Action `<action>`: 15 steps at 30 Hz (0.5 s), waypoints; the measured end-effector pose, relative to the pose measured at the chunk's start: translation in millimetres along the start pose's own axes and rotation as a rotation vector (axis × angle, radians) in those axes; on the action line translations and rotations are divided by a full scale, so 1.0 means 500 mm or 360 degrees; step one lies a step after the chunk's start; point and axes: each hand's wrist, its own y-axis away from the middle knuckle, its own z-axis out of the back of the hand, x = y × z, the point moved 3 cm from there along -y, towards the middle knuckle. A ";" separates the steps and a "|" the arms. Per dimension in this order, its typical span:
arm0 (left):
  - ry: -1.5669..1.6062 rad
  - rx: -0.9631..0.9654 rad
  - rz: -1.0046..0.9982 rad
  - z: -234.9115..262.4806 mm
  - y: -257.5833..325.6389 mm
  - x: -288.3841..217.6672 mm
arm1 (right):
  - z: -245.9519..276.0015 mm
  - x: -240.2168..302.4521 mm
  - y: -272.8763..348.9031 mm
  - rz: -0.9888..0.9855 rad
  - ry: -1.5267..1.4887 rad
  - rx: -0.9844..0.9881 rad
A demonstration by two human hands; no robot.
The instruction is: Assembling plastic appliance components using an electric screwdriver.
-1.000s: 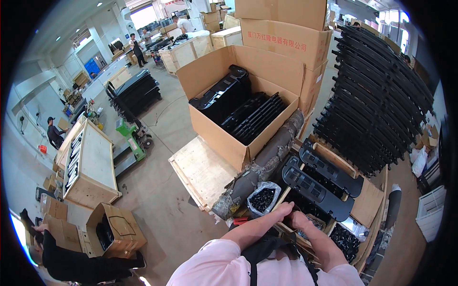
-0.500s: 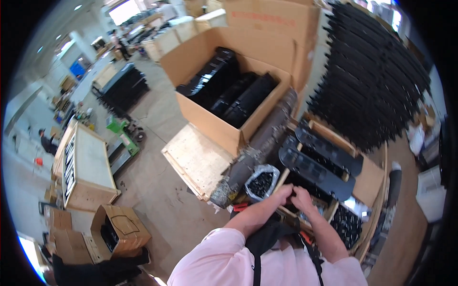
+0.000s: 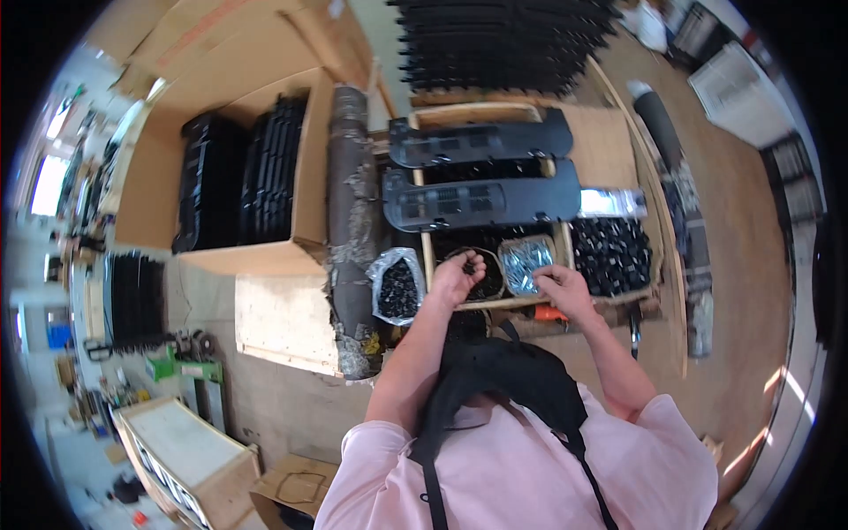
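Observation:
My left hand (image 3: pixel 456 277) is cupped over a round tub of small black parts (image 3: pixel 485 274) and holds a few of those black pieces in its fingers. My right hand (image 3: pixel 560 287) reaches to the edge of a clear bag of shiny metal screws (image 3: pixel 525 262), fingers pinched together; what it grips is too small to tell. Both tubs sit in a wooden tray (image 3: pixel 530 300). Two long black plastic panels (image 3: pixel 481 203) lie across the tray just beyond my hands.
A bag of black parts (image 3: pixel 397 287) sits left of the tray beside a long dark wrapped roll (image 3: pixel 352 221). A big cardboard box of black panels (image 3: pixel 238 177) stands at left. More black parts (image 3: pixel 611 254) fill a bin at right. Stacked black panels (image 3: pixel 503 44) lie beyond.
The view has swung down and turned over the tray. My hands moved from the tray's edge into the tubs, the left now holding black pieces.

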 end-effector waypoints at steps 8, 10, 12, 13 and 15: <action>-0.0389 0.0046 -0.0055 0.009 0.025 -0.020 | 0.006 -0.395 0.138 -0.1013 -0.0708 -0.0154; -0.0447 0.0025 -0.0028 -0.010 0.028 -0.014 | -0.034 -0.479 0.122 -0.1190 -0.1010 -0.0294; -0.0480 0.0050 0.0010 -0.019 0.024 -0.004 | -0.061 -0.515 0.076 -0.1069 -0.1451 -0.0452; -0.0471 0.0060 0.0014 -0.019 0.024 -0.004 | -0.074 -0.517 0.053 -0.1067 -0.1494 -0.0452; -0.0476 0.0158 0.0032 -0.027 0.033 -0.001 | -0.094 -0.515 0.014 -0.1153 -0.1529 -0.0756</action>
